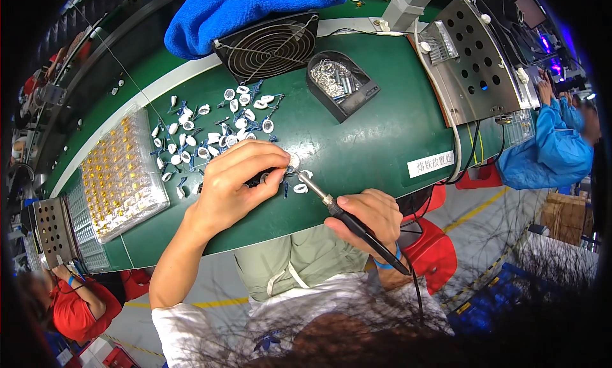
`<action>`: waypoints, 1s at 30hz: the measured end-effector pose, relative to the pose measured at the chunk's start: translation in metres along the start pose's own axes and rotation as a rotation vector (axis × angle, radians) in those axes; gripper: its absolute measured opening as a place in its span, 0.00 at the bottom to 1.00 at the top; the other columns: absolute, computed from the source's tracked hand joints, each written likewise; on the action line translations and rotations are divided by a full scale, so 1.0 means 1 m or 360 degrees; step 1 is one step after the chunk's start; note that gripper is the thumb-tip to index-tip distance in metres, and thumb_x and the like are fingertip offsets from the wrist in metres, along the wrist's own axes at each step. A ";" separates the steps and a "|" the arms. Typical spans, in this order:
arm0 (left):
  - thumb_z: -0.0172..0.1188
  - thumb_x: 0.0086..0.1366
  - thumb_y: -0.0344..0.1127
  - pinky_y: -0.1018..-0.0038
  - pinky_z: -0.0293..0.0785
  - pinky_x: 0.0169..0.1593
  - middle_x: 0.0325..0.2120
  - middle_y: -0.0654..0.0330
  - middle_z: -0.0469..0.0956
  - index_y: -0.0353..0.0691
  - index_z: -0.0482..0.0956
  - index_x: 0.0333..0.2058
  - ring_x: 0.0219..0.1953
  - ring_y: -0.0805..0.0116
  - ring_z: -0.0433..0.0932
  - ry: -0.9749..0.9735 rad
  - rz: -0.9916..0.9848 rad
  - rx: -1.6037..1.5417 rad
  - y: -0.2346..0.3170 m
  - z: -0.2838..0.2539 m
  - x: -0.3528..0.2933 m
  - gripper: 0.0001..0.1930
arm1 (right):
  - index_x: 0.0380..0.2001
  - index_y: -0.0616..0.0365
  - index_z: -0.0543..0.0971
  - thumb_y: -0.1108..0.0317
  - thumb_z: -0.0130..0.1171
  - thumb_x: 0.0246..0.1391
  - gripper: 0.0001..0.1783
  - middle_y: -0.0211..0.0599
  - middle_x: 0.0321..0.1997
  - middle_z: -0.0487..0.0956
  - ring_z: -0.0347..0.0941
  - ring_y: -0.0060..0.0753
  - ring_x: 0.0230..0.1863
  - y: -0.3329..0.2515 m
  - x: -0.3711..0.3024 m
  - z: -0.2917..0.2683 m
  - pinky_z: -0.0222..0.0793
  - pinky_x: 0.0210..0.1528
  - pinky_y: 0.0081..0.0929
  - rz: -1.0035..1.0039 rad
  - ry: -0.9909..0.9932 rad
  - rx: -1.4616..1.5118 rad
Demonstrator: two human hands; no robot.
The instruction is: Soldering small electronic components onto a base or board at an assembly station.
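Observation:
My left hand (239,180) pinches a small white plastic shell (294,162) above the green bench. In my right hand (370,218) is a soldering iron (357,226) with a black handle and a metal shaft. Its tip reaches up to the shell at my left fingertips; whether they touch, I cannot tell. Many similar white shells (241,123) with dark blue parts lie scattered beyond my left hand. A few more white shells (300,188) lie just under the iron's shaft. My left fingers hide part of the held shell.
A black bin (344,103) of small metal parts sits beyond my hands, beside a black fan (274,52) and a blue towel (210,17). A clear tray (121,176) with gold-coloured parts is at left. A perforated metal box (468,62) stands at right. Co-workers sit at both sides.

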State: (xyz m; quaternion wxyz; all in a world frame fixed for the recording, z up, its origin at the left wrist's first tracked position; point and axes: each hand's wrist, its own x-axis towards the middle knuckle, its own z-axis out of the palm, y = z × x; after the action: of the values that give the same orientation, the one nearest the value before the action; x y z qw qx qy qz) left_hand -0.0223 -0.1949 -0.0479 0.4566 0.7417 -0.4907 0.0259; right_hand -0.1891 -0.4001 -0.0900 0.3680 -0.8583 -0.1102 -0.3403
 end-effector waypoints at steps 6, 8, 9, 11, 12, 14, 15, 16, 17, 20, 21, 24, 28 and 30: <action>0.71 0.52 0.16 0.69 0.83 0.42 0.36 0.56 0.85 0.33 0.85 0.36 0.39 0.60 0.86 0.0004 0.0006 0.0000 0.000 0.000 0.000 0.12 | 0.43 0.59 0.83 0.62 0.83 0.42 0.26 0.38 0.32 0.85 0.81 0.40 0.29 0.000 0.001 0.000 0.77 0.34 0.33 -0.0020 -0.0002 -0.0015; 0.71 0.52 0.16 0.68 0.83 0.43 0.36 0.56 0.85 0.33 0.85 0.36 0.39 0.59 0.86 -0.0001 0.0004 0.0007 0.000 0.000 0.000 0.12 | 0.42 0.59 0.83 0.62 0.82 0.42 0.25 0.38 0.32 0.85 0.81 0.40 0.28 0.000 0.002 0.000 0.76 0.32 0.33 0.0010 -0.0037 0.0018; 0.71 0.52 0.16 0.68 0.83 0.43 0.36 0.56 0.85 0.33 0.85 0.36 0.39 0.59 0.86 -0.0001 0.0003 0.0007 0.000 0.000 0.000 0.12 | 0.42 0.59 0.83 0.62 0.82 0.42 0.25 0.38 0.32 0.85 0.81 0.40 0.28 0.000 0.002 0.000 0.76 0.32 0.33 0.0010 -0.0040 0.0011; 0.71 0.52 0.16 0.68 0.83 0.43 0.36 0.56 0.85 0.33 0.85 0.36 0.39 0.59 0.86 0.0004 0.0001 0.0010 0.000 0.000 0.000 0.12 | 0.42 0.60 0.82 0.63 0.82 0.42 0.25 0.39 0.31 0.85 0.81 0.39 0.27 0.000 0.002 -0.001 0.76 0.30 0.32 -0.0003 -0.0053 0.0007; 0.71 0.52 0.16 0.68 0.83 0.43 0.36 0.56 0.85 0.33 0.85 0.36 0.39 0.59 0.86 0.0004 0.0000 0.0010 0.000 0.000 0.000 0.12 | 0.42 0.60 0.82 0.63 0.82 0.42 0.25 0.39 0.31 0.85 0.81 0.39 0.27 0.000 0.002 -0.001 0.76 0.30 0.32 -0.0017 -0.0048 0.0005; 0.71 0.51 0.16 0.69 0.83 0.42 0.35 0.56 0.85 0.33 0.85 0.35 0.39 0.59 0.86 0.0001 0.0009 0.0010 0.000 0.000 0.000 0.12 | 0.42 0.61 0.82 0.62 0.82 0.43 0.25 0.40 0.30 0.84 0.80 0.40 0.26 0.000 0.002 0.000 0.76 0.30 0.32 -0.0001 -0.0011 0.0054; 0.71 0.51 0.16 0.69 0.83 0.42 0.35 0.56 0.85 0.33 0.85 0.35 0.39 0.59 0.86 0.0001 0.0010 0.0010 0.000 0.000 0.000 0.12 | 0.42 0.61 0.82 0.62 0.82 0.43 0.25 0.40 0.30 0.84 0.80 0.40 0.26 0.001 0.002 -0.001 0.76 0.30 0.32 -0.0008 -0.0006 0.0051; 0.71 0.51 0.16 0.68 0.83 0.42 0.35 0.56 0.85 0.33 0.85 0.35 0.39 0.59 0.86 0.0001 0.0012 0.0010 0.000 0.000 0.000 0.12 | 0.42 0.61 0.82 0.62 0.82 0.44 0.25 0.41 0.30 0.84 0.80 0.40 0.26 0.001 0.002 -0.001 0.76 0.30 0.31 -0.0007 0.0019 0.0068; 0.71 0.51 0.16 0.68 0.83 0.42 0.35 0.56 0.85 0.33 0.85 0.35 0.39 0.59 0.86 0.0002 0.0014 0.0009 0.000 0.000 0.000 0.12 | 0.42 0.62 0.82 0.62 0.81 0.45 0.24 0.42 0.31 0.84 0.80 0.40 0.26 0.002 0.002 -0.002 0.76 0.29 0.31 -0.0006 0.0043 0.0084; 0.71 0.52 0.16 0.69 0.82 0.42 0.35 0.56 0.85 0.34 0.85 0.35 0.38 0.59 0.86 0.0003 0.0018 0.0023 0.000 0.000 0.000 0.12 | 0.42 0.61 0.82 0.61 0.81 0.47 0.24 0.41 0.30 0.84 0.80 0.41 0.26 0.002 0.000 -0.001 0.76 0.30 0.31 0.0025 0.0050 0.0095; 0.71 0.52 0.16 0.69 0.82 0.42 0.35 0.56 0.85 0.34 0.85 0.35 0.38 0.59 0.86 0.0006 0.0026 0.0023 0.000 0.001 0.000 0.12 | 0.42 0.61 0.82 0.61 0.81 0.47 0.24 0.41 0.30 0.84 0.80 0.41 0.26 0.001 -0.001 -0.001 0.76 0.30 0.31 0.0021 0.0054 0.0082; 0.71 0.51 0.16 0.69 0.83 0.41 0.35 0.56 0.85 0.34 0.85 0.35 0.38 0.59 0.85 0.0019 0.0060 -0.0009 -0.002 0.001 -0.001 0.12 | 0.44 0.61 0.83 0.63 0.80 0.47 0.23 0.40 0.30 0.83 0.80 0.41 0.26 -0.005 0.002 -0.005 0.76 0.32 0.31 0.0063 0.0076 0.0057; 0.71 0.52 0.19 0.67 0.83 0.41 0.35 0.56 0.85 0.34 0.84 0.35 0.38 0.59 0.86 0.0037 0.0123 -0.0001 -0.003 0.001 -0.002 0.11 | 0.51 0.63 0.82 0.74 0.78 0.45 0.27 0.43 0.33 0.81 0.79 0.41 0.30 0.001 0.030 -0.011 0.74 0.33 0.33 0.0245 0.0147 -0.0137; 0.70 0.53 0.20 0.67 0.83 0.41 0.37 0.56 0.84 0.35 0.84 0.36 0.39 0.58 0.85 0.0014 0.0173 -0.0019 -0.001 -0.002 -0.002 0.10 | 0.55 0.62 0.81 0.79 0.73 0.48 0.27 0.45 0.35 0.78 0.77 0.44 0.33 0.011 0.050 -0.014 0.73 0.36 0.36 0.0212 0.0080 -0.0403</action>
State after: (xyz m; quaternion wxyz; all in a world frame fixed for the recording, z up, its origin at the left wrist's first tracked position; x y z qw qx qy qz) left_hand -0.0218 -0.1916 -0.0484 0.4612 0.7110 -0.5284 0.0510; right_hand -0.1542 -0.4207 -0.0553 0.2813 -0.8944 0.0001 -0.3476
